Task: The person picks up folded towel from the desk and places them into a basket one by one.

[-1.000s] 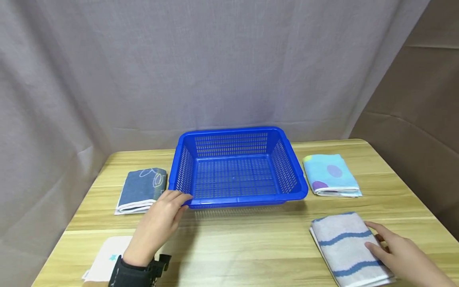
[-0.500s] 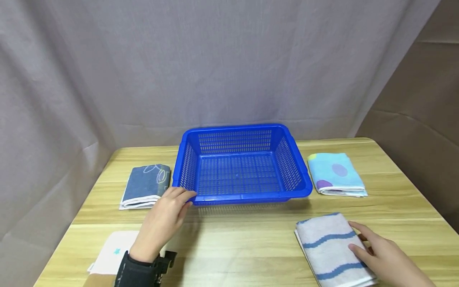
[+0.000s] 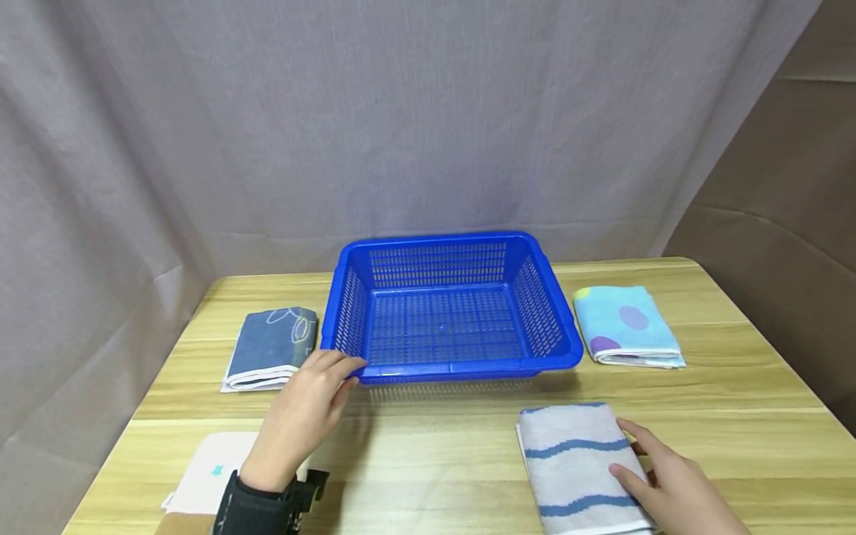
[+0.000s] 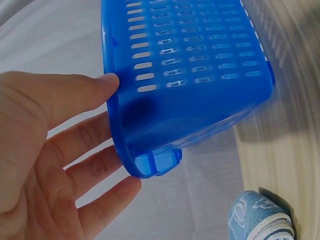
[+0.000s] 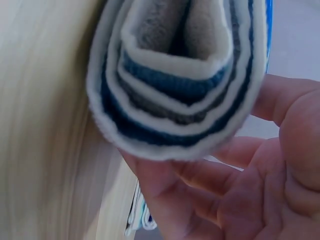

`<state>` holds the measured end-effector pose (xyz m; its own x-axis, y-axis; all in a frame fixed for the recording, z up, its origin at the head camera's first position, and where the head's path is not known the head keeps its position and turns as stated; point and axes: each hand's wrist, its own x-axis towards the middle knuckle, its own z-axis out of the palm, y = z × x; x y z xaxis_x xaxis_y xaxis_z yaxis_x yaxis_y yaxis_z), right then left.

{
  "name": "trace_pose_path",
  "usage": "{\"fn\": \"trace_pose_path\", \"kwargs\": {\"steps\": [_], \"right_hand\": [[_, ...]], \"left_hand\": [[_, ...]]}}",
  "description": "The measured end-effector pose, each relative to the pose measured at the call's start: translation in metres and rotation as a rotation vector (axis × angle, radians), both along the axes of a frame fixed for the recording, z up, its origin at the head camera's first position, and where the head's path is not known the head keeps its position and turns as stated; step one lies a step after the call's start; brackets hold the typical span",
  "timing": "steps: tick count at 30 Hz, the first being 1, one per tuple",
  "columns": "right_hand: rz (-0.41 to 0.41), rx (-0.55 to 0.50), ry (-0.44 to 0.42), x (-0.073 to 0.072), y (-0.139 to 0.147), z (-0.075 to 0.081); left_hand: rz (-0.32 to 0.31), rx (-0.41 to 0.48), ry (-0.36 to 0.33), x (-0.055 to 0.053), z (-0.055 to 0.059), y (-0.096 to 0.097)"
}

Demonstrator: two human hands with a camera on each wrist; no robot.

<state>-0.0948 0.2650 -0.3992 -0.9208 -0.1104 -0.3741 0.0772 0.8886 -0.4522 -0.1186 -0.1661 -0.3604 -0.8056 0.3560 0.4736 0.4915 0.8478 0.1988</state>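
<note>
A blue plastic basket (image 3: 441, 369) stands in the middle of the table with nothing inside. My left hand (image 3: 304, 416) holds its near left corner; the left wrist view shows the thumb on the rim (image 4: 111, 100) and fingers beyond it. At front right lies a folded white towel (image 3: 578, 472) with wavy blue stripes. My right hand (image 3: 669, 483) grips its right edge, thumb on top and other fingers at the side. In the right wrist view, the towel's folded layers (image 5: 175, 112) show end-on, with fingers partly hidden beneath.
Left of the basket lies a folded dark blue towel (image 3: 267, 345). A light blue spotted towel (image 3: 625, 327) is on the right. A white cloth with a star (image 3: 217, 468) lies partly beneath the left forearm. A grey curtain (image 3: 428, 119) hangs behind the table.
My right hand and the striped towel have moved left across the table. The left hand stays at the basket corner. The head view shifted slightly before the middle frame.
</note>
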Motion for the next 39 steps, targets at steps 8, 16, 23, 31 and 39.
{"fn": "trace_pose_path", "kwargs": {"steps": [8, 16, 23, 31, 39], "right_hand": [[0.012, -0.023, 0.006, 0.004, -0.021, 0.0], [0.07, -0.087, 0.043, 0.012, -0.042, 0.001], [0.095, -0.139, 0.056, 0.019, -0.06, 0.0], [0.147, -0.208, 0.106, 0.023, -0.073, -0.002], [0.182, -0.271, 0.211, 0.027, -0.089, -0.004]], "left_hand": [[-0.019, 0.012, -0.007, -0.002, 0.0, -0.001], [-0.007, 0.001, -0.015, -0.001, 0.002, 0.0], [-0.005, 0.001, -0.021, -0.001, 0.002, 0.0], [-0.008, 0.007, -0.021, -0.001, 0.001, -0.001], [-0.005, 0.005, -0.018, -0.001, 0.001, 0.0]]}}
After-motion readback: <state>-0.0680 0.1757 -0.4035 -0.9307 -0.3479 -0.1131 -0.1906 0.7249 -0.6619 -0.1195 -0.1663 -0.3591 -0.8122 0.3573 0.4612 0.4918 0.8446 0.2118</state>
